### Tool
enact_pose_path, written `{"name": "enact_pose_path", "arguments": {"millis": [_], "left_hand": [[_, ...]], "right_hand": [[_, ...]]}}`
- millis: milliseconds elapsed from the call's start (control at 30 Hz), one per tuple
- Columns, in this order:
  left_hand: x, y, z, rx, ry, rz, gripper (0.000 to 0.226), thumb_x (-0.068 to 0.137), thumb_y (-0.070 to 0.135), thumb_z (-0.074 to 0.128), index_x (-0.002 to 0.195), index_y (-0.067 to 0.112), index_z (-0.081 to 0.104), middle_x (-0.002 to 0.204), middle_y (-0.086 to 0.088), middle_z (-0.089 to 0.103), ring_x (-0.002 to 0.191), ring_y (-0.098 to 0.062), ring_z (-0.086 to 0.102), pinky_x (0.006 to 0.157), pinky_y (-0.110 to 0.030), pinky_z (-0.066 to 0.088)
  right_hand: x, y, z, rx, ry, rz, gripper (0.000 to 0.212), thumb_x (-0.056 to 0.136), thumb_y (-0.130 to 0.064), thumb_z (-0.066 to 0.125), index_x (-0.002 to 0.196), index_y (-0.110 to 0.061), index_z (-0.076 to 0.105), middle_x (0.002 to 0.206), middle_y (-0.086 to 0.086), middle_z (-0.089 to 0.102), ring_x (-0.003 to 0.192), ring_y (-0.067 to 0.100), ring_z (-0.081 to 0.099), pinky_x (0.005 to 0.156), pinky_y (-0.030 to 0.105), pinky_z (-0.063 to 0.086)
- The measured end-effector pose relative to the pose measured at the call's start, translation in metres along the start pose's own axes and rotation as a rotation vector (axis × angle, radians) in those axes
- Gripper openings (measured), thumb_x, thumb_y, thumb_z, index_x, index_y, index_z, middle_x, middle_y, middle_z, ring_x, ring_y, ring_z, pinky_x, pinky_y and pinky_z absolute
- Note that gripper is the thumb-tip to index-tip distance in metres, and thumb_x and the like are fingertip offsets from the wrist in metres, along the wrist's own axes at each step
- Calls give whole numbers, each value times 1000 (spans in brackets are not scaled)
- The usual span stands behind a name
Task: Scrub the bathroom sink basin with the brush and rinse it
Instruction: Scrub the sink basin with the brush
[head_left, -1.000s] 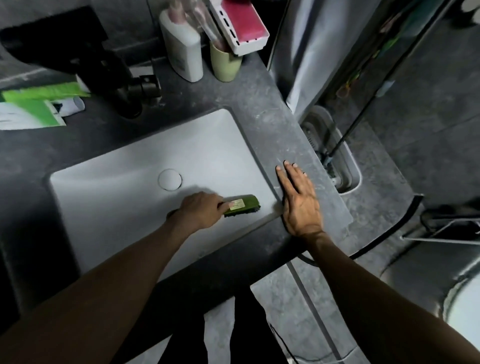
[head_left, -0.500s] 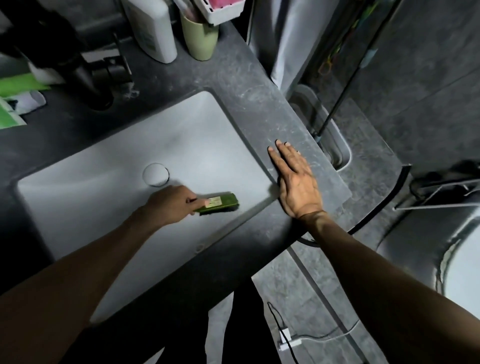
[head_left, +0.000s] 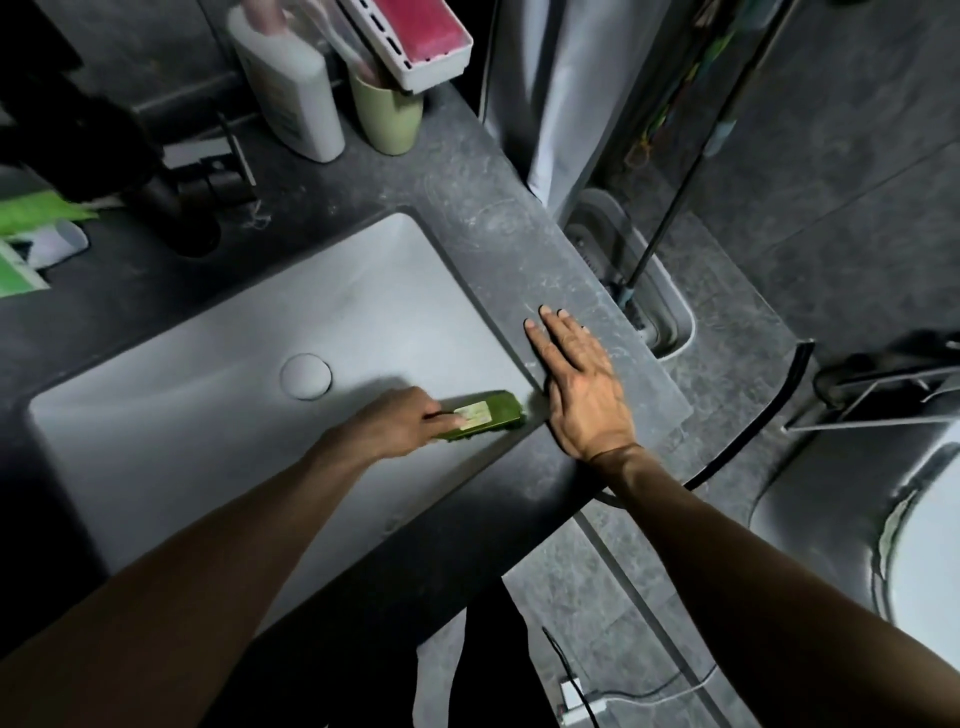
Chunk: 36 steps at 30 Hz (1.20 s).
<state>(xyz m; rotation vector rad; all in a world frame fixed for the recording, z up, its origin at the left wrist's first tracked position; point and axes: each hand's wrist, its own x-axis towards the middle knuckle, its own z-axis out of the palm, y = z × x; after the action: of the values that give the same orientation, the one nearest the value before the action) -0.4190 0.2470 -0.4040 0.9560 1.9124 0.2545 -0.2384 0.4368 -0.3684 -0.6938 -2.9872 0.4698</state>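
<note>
A white rectangular sink basin (head_left: 218, 395) is set into a dark grey stone counter (head_left: 498, 228). Its round drain cap (head_left: 305, 376) sits near the middle. My left hand (head_left: 400, 422) is closed around a green scrub brush (head_left: 485, 417) with a pale label, pressed bristles-down on the basin floor by the right wall. My right hand (head_left: 582, 389) lies flat, fingers spread, on the counter just right of the basin rim and holds nothing. The black faucet (head_left: 171, 192) stands behind the basin at the back left.
A white bottle (head_left: 291, 88), a pale green cup (head_left: 387, 122) and a white-and-pink holder (head_left: 415, 36) stand at the back of the counter. Green packaging (head_left: 26, 234) lies at the far left. A white bucket with a mop handle (head_left: 660, 296) stands on the floor at right. A toilet (head_left: 883, 519) is further right.
The brush has slid toward the basin's right wall, closer to my right hand, after moving left earlier. My right hand stays flat on the counter. The camera has shifted slightly.
</note>
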Motion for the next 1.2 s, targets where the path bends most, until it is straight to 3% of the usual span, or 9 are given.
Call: {"name": "enact_pose_path", "arguments": {"millis": [167,400,533,633,800,900,1100,1200], "left_hand": [[-15,-31,5,-4,114,-80,44,94,62,57,78,22,62,70,3,67,64,-19,66,60,-34,52],[1,34,6,172,102,127,36,101,62,43,89,30,55,91,-1,64,81,-21,60,66,-36,50],[-4,-15,10,214,213,-17,60,96,72,36,104,21,65,101,-4,66,87,-24,60,68,-36,47],[-5,-47,6,208,248,-103,80,84,83,23,101,18,66,99,-7,68,81,-25,62,70,-39,54],[0,10,16,207,208,26,55,96,73,39,108,26,66,99,-1,67,86,-23,62,72,-38,54],[-3,17,24,222,242,73,52,97,71,38,108,27,65,99,0,69,85,-21,61,74,-38,55],[0,-28,7,305,330,-110,59,98,68,37,111,20,68,109,-8,71,95,-31,65,75,-39,52],[1,5,15,223,261,20,55,98,69,40,114,24,68,107,-5,70,94,-27,64,73,-37,49]], "right_hand": [[1,1,0,-4,3,-3,69,92,-10,44,156,-24,23,164,-2,15,152,18,7,123,44,15],[1,3,-1,-19,5,-10,72,88,-11,44,156,-23,24,164,-1,15,152,17,6,123,44,15],[1,3,0,-11,0,-6,68,92,-13,42,156,-24,23,164,-3,15,152,17,7,122,44,16],[2,3,1,-8,1,-9,66,93,-14,39,156,-24,24,164,-2,17,152,18,8,122,44,18],[1,3,0,-10,-1,-2,69,91,-13,44,157,-25,23,164,-3,14,152,16,6,122,44,17],[1,3,-1,-11,-7,0,71,90,-13,45,157,-26,22,165,-3,14,152,16,6,123,44,16],[1,3,1,-26,-10,1,68,94,-14,43,157,-26,20,165,-4,12,152,16,5,123,44,15],[1,3,1,-14,-24,3,68,93,-16,41,157,-26,21,165,-3,13,152,17,7,122,46,17]]}}
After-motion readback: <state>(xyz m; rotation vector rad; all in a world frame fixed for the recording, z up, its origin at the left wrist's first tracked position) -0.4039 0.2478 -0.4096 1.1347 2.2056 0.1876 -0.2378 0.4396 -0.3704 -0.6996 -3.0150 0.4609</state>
